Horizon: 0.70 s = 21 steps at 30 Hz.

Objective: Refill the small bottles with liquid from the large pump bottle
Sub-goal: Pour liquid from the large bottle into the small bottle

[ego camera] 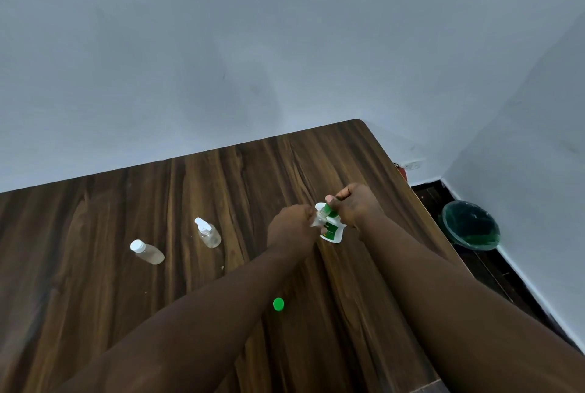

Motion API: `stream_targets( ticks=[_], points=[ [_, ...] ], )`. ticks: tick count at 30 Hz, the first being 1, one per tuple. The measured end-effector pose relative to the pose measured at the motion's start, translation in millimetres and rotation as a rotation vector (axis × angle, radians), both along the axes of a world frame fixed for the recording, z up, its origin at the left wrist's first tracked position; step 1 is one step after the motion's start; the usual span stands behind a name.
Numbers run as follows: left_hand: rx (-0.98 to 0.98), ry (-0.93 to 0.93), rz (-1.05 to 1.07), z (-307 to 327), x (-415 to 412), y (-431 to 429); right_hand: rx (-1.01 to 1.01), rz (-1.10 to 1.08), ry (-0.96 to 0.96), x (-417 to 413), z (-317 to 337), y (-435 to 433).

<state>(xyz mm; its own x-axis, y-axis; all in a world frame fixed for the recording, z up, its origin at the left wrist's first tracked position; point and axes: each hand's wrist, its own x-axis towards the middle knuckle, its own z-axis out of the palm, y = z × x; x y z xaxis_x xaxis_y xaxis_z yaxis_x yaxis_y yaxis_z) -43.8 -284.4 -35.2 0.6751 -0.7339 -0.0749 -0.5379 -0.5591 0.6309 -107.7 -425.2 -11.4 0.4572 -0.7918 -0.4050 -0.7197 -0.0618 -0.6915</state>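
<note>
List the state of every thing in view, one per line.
Pump bottle: upright, right hand gripping its green pump.
Small bottle: tilted, held by left hand against the pump.
Green cap: off, on the table.
White-capped bottle: capped, standing.
Spray bottle: closed, standing.
Bin: open-topped, on the floor.

Dark wood-grain table (221, 187), far edge against the wall, rounded corner at far right. On the left stands a clear bottle with a white cap (146, 251). Just right of it and farther back is a clear bottle with a white pump top (208, 232). Toward the right edge, the green-labelled white pump bottle (332, 231) seems to sit on the wood. Nearer, a loose green cap (278, 304) lies alone.
</note>
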Motion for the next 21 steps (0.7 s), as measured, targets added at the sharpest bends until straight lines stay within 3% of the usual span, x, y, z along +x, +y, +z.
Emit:
stream_targets(
  ticks=[8,21],
  points=[
    [-0.013,-0.002,0.013,3.4,-2.4,-0.4,0.006,0.014,-0.091,-6.5,4.8,1.6],
    [0.01,-0.026,0.018,5.9,-1.2,-0.4,-0.006,0.07,-0.063,-5.2,9.4,-0.7]
  ],
)
